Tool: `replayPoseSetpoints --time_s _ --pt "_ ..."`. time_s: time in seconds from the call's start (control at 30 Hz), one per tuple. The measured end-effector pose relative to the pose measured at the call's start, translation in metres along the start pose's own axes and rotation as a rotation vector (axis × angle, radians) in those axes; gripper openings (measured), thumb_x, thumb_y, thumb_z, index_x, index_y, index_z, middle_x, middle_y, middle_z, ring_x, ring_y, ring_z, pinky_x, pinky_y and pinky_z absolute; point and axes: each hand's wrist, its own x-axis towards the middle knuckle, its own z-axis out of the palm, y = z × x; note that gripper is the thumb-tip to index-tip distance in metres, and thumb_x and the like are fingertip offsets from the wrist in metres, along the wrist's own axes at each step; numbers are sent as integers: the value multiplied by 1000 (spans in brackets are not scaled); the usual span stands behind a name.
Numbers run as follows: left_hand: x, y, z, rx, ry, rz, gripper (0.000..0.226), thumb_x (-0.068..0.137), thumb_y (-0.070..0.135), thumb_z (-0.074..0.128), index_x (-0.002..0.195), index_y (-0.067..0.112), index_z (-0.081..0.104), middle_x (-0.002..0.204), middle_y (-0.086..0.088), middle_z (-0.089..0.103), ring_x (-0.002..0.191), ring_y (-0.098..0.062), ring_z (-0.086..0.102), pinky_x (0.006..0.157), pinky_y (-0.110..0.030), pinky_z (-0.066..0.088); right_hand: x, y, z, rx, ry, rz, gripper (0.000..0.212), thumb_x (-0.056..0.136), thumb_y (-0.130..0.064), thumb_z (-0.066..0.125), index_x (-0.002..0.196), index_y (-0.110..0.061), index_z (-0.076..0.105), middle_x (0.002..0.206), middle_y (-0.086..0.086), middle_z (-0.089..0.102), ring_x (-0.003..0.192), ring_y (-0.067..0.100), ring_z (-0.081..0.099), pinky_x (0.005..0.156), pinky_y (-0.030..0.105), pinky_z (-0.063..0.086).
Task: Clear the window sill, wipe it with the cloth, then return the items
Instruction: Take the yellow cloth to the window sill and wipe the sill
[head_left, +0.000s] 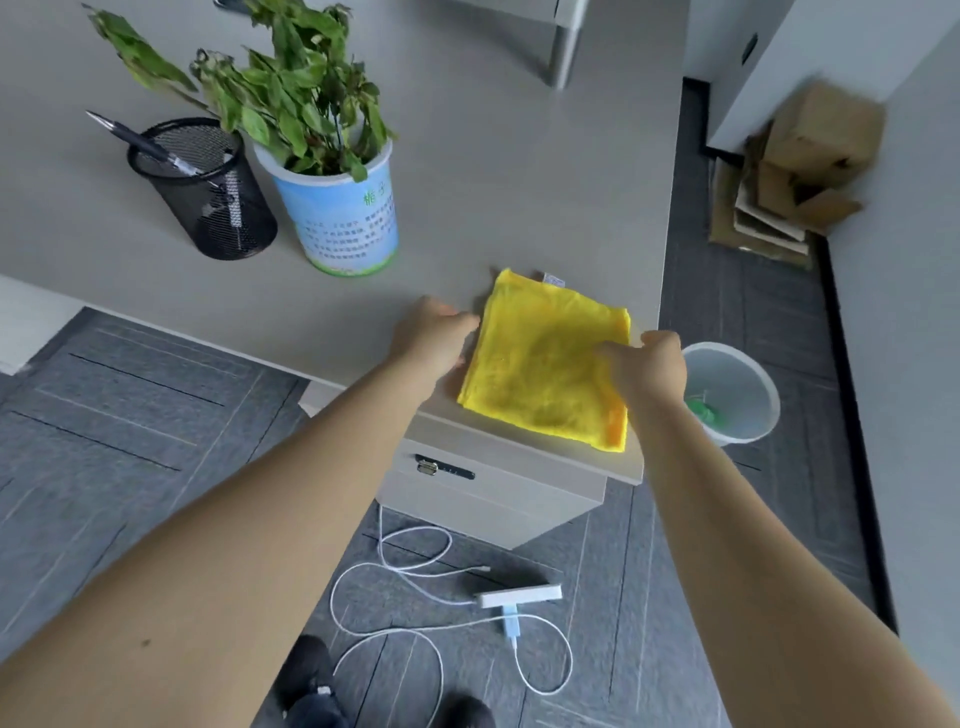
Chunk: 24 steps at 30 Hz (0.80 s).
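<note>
At the near right corner of the grey desk (519, 156) lies the yellow cloth (545, 358), folded flat into a square, with both hands on it: the left hand (434, 338) sits at its left edge with the fingers curled toward the hem, though whether they have actually pinched the fabric I cannot tell, while the right hand (647, 366) rests on the cloth's right side with fingers bent down over it, seemingly pressing or gathering it rather than lifting. Further left on the desk stand a potted plant (337, 208) in a blue-and-white pot and, just beside it, a black mesh pen holder (208, 197) with a pen (140, 143) leaning out; no window sill is in view, so these look like the items taken off it, and I judge the step to be picking up the cloth before wiping, or setting it down after. The next move calls for a firm two-handed hold on the cloth, or one hand bunching it, then a turn toward the sill. The desktop is smooth and otherwise bare. Under the corner is a drawer unit (488, 493); a pale waste bin (737, 395) stands to the right on dark carpet tiles, flattened cardboard (795, 176) leans far right, and a white cable (415, 623) with a power strip (519, 595) lies near the person's feet.
</note>
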Motion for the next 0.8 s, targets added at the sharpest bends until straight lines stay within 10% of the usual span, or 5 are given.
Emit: replayPoseSetpoints --time_s 0.2,0.33,0.8 --pt "5 -2 29 119 -82 -68 60 67 25 71 117 1 48 124 -20 55 112 -34 53 93 -37 44 7 -1 -6 143 -157 127 21 80 -16 65 82 -6 46 64 5 41 54 18 41 48 28 38" --pt "-9 8 33 156 -88 -14 11 78 14 61 86 9 56 99 -17 55 91 -25 49 74 -30 37 2 5 -14 246 -184 20 14 80 -11 62 85 2 59 69 6 43 59 18 39 53 26 31" --pt "-166 44 79 -5 -407 300 23 85 16 53 63 21 49 71 0 52 78 -23 52 71 -31 42 -130 64 -163 493 258 -146 35 87 -10 53 121 -8 44 108 1 46 97 16 46 77 29 38"
